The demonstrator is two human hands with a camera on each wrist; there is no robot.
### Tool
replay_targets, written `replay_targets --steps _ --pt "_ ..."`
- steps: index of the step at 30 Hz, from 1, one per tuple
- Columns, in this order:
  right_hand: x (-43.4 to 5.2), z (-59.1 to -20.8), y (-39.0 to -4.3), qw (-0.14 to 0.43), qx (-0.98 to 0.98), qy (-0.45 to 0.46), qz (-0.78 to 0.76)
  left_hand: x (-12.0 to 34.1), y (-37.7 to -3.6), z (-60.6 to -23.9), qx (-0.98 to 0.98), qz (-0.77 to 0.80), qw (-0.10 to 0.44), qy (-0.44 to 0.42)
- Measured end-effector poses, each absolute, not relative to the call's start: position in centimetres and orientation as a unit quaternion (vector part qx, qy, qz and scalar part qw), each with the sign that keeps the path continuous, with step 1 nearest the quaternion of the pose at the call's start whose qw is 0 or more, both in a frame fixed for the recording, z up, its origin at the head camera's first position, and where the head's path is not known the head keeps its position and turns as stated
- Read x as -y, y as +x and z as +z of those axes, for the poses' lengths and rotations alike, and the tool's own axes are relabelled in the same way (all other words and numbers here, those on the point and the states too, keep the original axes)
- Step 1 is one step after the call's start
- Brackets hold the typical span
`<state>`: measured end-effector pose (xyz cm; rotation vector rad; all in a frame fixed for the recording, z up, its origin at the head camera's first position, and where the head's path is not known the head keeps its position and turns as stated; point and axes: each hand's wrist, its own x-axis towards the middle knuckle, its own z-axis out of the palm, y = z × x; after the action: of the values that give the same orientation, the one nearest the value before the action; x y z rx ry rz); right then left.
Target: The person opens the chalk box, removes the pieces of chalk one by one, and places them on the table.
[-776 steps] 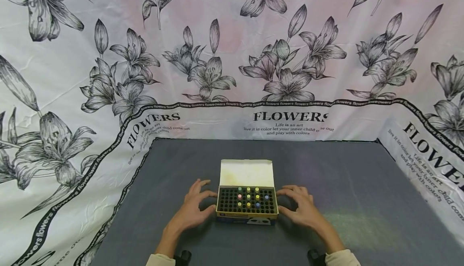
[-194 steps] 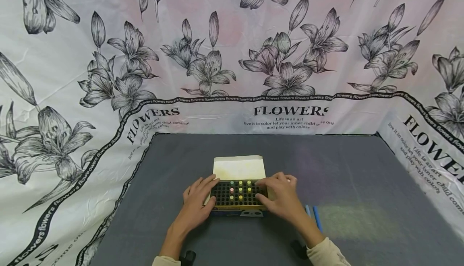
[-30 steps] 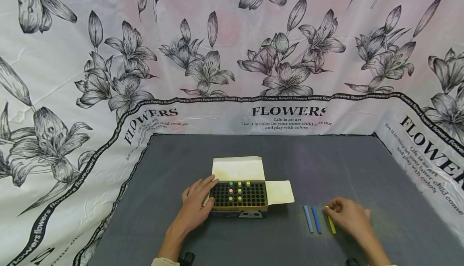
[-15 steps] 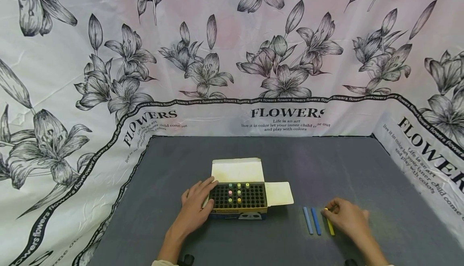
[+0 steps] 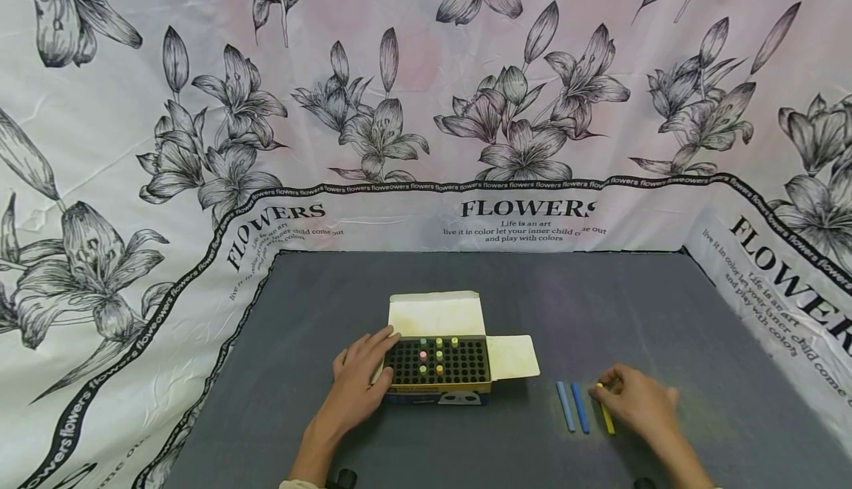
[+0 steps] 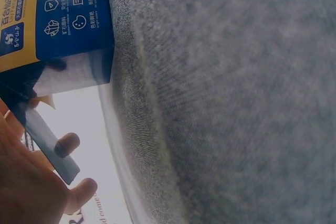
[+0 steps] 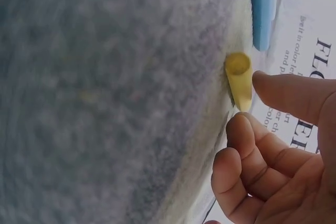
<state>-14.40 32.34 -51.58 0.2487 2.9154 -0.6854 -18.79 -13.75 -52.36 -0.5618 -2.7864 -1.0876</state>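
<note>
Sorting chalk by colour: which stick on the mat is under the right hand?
The yellow stick, rightmost of three; the two blue sticks lie apart, untouched.

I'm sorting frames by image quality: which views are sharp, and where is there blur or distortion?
Head view: evenly lit and sharp, chalk box crisp, backdrop bowed towards the edges. Left wrist view: grey mat soft, box print readable. Right wrist view: mat blurred, yellow chalk and right hand close and slightly soft.

A dark grey felt-like surface [image 5: 413, 282] is walled at its far, left and right edges by a white cloth backdrop [image 5: 426, 104] printed with black lilies and "FLOWERS" lettering.
</note>
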Motion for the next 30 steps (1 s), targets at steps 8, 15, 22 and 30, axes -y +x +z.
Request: replay_targets --steps 8,15,22,30 --pt "-32.2 -50.5 -14.5 0.051 -0.963 0.099 -0.247 13.8 -18.8 -52.3 0.913 -0.361 0.045 -0.185" --pt "-30.8 -49.0 -14.2 0.013 -0.965 0.086 -0.248 13.8 -18.8 -52.4 0.912 -0.363 0.041 -0.184" --pt "-28.6 -47.8 -13.8 -0.048 -0.965 0.048 -0.255 13.8 -18.8 -52.6 0.914 -0.36 0.043 -0.181" --pt "-26.0 -47.6 -14.0 -0.146 -0.944 -0.005 -0.295 13.7 -18.8 -52.6 0.915 -0.359 0.041 -0.179"
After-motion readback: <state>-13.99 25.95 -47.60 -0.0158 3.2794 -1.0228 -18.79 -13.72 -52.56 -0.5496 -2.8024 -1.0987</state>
